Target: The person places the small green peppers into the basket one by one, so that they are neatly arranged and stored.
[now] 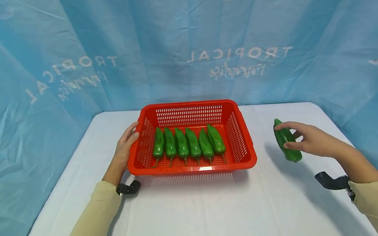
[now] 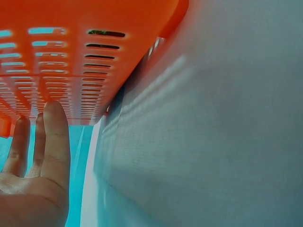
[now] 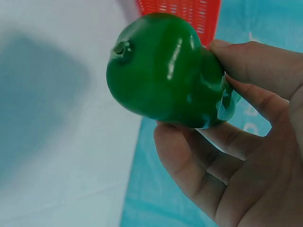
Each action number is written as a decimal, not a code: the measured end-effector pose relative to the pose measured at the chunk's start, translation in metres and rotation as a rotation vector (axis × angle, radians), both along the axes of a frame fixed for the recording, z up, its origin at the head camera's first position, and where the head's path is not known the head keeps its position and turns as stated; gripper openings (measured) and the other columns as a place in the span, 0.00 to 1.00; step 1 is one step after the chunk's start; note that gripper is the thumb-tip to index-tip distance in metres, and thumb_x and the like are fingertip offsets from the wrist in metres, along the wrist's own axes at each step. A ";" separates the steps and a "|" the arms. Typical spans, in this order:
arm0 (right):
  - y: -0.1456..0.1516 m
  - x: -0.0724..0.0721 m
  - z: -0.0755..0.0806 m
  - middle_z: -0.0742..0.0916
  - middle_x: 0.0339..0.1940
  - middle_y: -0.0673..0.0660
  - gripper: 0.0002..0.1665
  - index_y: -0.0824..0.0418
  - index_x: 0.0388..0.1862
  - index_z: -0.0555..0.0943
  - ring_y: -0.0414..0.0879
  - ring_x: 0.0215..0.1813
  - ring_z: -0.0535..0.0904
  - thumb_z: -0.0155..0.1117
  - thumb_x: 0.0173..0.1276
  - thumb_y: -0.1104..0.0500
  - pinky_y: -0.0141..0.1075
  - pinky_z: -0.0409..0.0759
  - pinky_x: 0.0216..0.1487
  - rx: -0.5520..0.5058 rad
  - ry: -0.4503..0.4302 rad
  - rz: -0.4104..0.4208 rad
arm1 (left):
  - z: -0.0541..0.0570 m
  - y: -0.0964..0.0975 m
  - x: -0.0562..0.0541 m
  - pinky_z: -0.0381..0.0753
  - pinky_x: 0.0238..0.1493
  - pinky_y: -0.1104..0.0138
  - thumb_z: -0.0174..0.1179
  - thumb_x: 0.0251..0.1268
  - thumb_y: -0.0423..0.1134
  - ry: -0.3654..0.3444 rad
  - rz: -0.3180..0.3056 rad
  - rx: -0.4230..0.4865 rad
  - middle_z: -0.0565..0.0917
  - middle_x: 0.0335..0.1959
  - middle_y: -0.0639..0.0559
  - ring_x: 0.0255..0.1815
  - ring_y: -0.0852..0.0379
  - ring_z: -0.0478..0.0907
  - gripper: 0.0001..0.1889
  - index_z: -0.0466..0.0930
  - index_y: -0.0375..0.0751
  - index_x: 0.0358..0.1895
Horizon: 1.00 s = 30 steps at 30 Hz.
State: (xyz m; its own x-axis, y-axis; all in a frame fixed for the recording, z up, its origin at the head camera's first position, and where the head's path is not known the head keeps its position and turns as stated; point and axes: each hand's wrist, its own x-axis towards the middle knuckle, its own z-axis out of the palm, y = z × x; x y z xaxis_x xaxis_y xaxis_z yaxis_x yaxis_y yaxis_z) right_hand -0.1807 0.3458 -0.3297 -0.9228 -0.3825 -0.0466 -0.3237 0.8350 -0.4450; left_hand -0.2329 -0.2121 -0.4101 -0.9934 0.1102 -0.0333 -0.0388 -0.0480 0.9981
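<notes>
Six-sided rows aside, a red plastic basket stands on the white table with several long green peppers lying side by side inside, stems toward me. Against its left side rests my left hand; in the left wrist view its straight fingers reach up to the slotted wall. Off to the right of the basket, my right hand holds a single green pepper above the table between thumb and fingers. The right wrist view shows that pepper's glossy, rounded end with a short stem stub.
The white table is bounded at the back and sides by a blue plastic curtain with mirrored lettering. A black wrist strap is on the left wrist, and another black strap on the right.
</notes>
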 end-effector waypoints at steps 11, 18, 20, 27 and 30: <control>-0.038 -0.017 0.032 0.82 0.53 0.60 0.32 0.57 0.64 0.73 0.50 0.47 0.82 0.72 0.61 0.63 0.31 0.82 0.34 0.045 0.041 0.093 | 0.004 -0.002 0.003 0.85 0.51 0.72 0.50 0.76 0.50 0.001 0.005 0.024 0.69 0.65 0.57 0.58 0.61 0.76 0.29 0.56 0.62 0.77; -0.059 -0.020 0.057 0.81 0.56 0.60 0.33 0.56 0.66 0.73 0.51 0.50 0.79 0.72 0.61 0.62 0.36 0.84 0.38 0.085 0.058 0.097 | 0.005 0.000 0.004 0.85 0.51 0.72 0.50 0.76 0.50 -0.010 0.002 0.033 0.70 0.64 0.58 0.58 0.62 0.77 0.29 0.57 0.61 0.77; -0.068 -0.022 0.064 0.81 0.57 0.61 0.33 0.55 0.66 0.73 0.51 0.51 0.79 0.72 0.62 0.61 0.37 0.84 0.38 0.103 0.052 0.102 | 0.005 0.000 0.004 0.85 0.50 0.72 0.50 0.76 0.50 -0.015 0.005 0.025 0.69 0.66 0.57 0.58 0.62 0.76 0.29 0.57 0.62 0.77; -0.102 -0.027 0.092 0.79 0.62 0.59 0.32 0.52 0.66 0.74 0.50 0.52 0.77 0.70 0.64 0.61 0.39 0.83 0.40 0.091 0.044 0.174 | 0.006 0.000 0.002 0.85 0.50 0.72 0.50 0.76 0.51 -0.004 -0.003 0.012 0.68 0.68 0.54 0.59 0.62 0.76 0.29 0.56 0.62 0.77; -0.117 -0.031 0.097 0.78 0.66 0.57 0.30 0.50 0.65 0.75 0.51 0.58 0.77 0.69 0.64 0.61 0.43 0.83 0.47 0.106 0.049 0.209 | 0.006 0.000 0.003 0.84 0.50 0.73 0.50 0.76 0.51 -0.014 0.000 0.010 0.68 0.67 0.56 0.58 0.63 0.76 0.29 0.56 0.63 0.77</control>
State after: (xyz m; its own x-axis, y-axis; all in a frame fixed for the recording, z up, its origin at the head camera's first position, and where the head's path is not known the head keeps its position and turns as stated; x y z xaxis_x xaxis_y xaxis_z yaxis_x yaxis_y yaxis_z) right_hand -0.2114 0.2289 -0.2331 -0.8259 -0.5612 -0.0534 -0.5139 0.7884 -0.3381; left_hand -0.2303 -0.2119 -0.4043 -0.9928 0.1102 -0.0462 -0.0528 -0.0581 0.9969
